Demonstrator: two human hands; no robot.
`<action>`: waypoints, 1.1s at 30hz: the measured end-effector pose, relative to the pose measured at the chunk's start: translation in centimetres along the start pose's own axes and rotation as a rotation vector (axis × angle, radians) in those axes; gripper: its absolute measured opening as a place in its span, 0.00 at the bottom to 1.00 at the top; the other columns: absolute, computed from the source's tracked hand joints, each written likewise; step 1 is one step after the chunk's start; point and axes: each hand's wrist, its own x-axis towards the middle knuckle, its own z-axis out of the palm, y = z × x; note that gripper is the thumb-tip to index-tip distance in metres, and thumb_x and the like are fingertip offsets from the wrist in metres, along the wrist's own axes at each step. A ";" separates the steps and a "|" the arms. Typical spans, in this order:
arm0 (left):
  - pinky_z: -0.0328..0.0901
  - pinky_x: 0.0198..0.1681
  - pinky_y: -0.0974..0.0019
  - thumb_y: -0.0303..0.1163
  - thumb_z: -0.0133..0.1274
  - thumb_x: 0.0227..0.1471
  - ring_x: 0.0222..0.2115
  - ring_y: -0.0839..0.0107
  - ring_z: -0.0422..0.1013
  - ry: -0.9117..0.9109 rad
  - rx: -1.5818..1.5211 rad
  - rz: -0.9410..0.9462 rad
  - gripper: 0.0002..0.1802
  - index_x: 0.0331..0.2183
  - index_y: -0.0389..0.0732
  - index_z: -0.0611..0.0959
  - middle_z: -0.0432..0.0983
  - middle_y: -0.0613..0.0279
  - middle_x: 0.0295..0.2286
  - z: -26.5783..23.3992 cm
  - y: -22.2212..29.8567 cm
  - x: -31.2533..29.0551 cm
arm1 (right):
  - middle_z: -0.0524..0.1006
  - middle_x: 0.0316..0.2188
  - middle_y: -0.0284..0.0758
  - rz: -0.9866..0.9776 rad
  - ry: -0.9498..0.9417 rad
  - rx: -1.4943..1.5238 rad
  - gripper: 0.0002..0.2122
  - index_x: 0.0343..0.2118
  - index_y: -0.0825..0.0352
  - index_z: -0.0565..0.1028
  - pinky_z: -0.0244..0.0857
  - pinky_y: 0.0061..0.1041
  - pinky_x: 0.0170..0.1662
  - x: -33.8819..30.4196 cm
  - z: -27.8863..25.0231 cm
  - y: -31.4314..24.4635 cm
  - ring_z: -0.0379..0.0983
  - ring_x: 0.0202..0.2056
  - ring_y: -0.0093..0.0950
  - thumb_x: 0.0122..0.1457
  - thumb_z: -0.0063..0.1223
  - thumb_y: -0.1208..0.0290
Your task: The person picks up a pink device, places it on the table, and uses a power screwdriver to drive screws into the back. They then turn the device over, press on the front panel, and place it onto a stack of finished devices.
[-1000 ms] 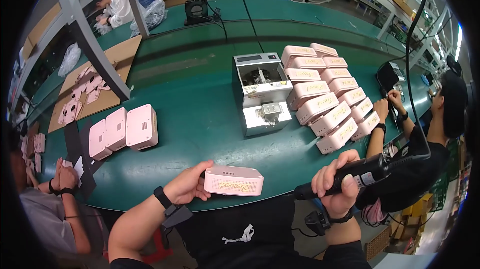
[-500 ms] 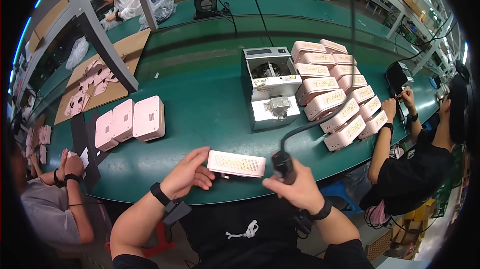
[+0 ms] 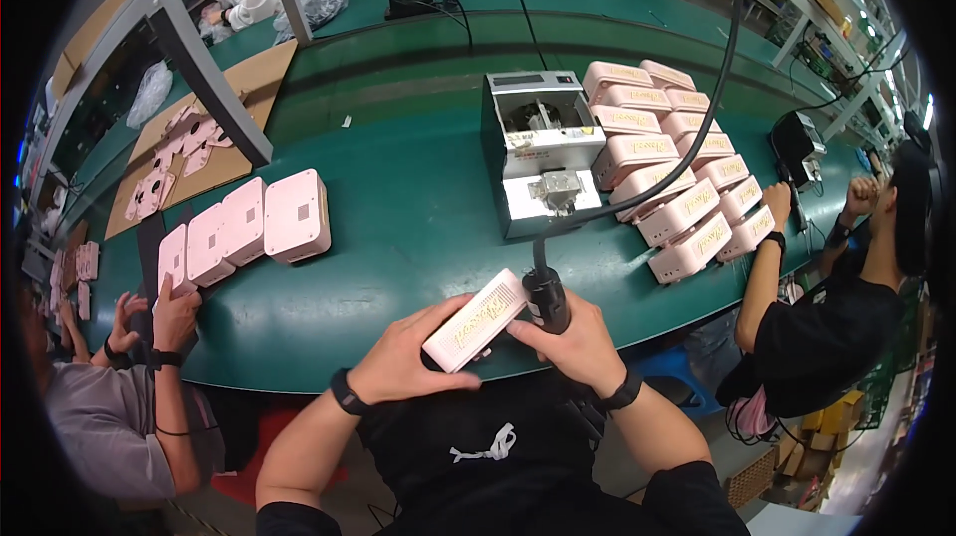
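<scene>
My left hand (image 3: 403, 355) grips a pink box-shaped housing (image 3: 476, 322) with a perforated face and gold lettering. The housing is tilted, its right end higher, close to the table's near edge. In my right hand (image 3: 583, 342) is a black electric screwdriver (image 3: 547, 299), held upright, its black cable (image 3: 652, 199) running up from the top. My right thumb is near the housing's right end; whether it touches cannot be made out. The screwdriver's tip is hidden.
A metal screw feeder (image 3: 543, 152) stands ahead on the green table (image 3: 398, 197). Rows of pink housings (image 3: 689, 245) sit to its right. More housings (image 3: 296, 217) stand at left, where a co-worker's hand (image 3: 176, 317) touches the outermost. Pink panels (image 3: 184, 152) lie on cardboard. Another co-worker sits at right.
The housing has gone from level to tilted, now gripped in my left hand, which was open beside it. The screwdriver has moved slightly up and left. A co-worker has added a housing to the left row.
</scene>
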 end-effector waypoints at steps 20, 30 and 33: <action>0.69 0.55 0.58 0.47 0.46 0.64 0.54 0.60 0.71 0.448 -1.626 -0.435 0.32 0.60 0.36 0.66 0.69 0.56 0.56 0.9 0.1 -2.8 | 0.75 0.22 0.38 0.066 0.022 0.496 0.16 0.46 0.73 0.68 0.66 0.24 0.23 -3.1 -2.6 -0.3 0.70 0.18 0.25 0.57 0.57 0.75; 0.66 0.56 0.63 0.29 0.64 0.49 0.53 0.64 0.71 0.164 -0.651 -0.111 0.38 0.59 0.33 0.68 0.72 0.55 0.54 3.6 0.0 2.8 | 0.76 0.23 0.38 0.063 0.205 0.530 0.14 0.45 0.73 0.70 0.66 0.24 0.25 -6.7 -5.8 1.3 0.71 0.20 0.25 0.57 0.58 0.76; 0.67 0.55 0.63 0.29 0.66 0.46 0.51 0.64 0.73 0.066 -0.434 -0.011 0.38 0.57 0.34 0.70 0.74 0.55 0.51 4.6 0.0 5.6 | 0.76 0.23 0.37 0.090 0.267 0.569 0.13 0.43 0.73 0.71 0.66 0.23 0.26 -7.9 -6.2 2.8 0.71 0.20 0.25 0.57 0.59 0.76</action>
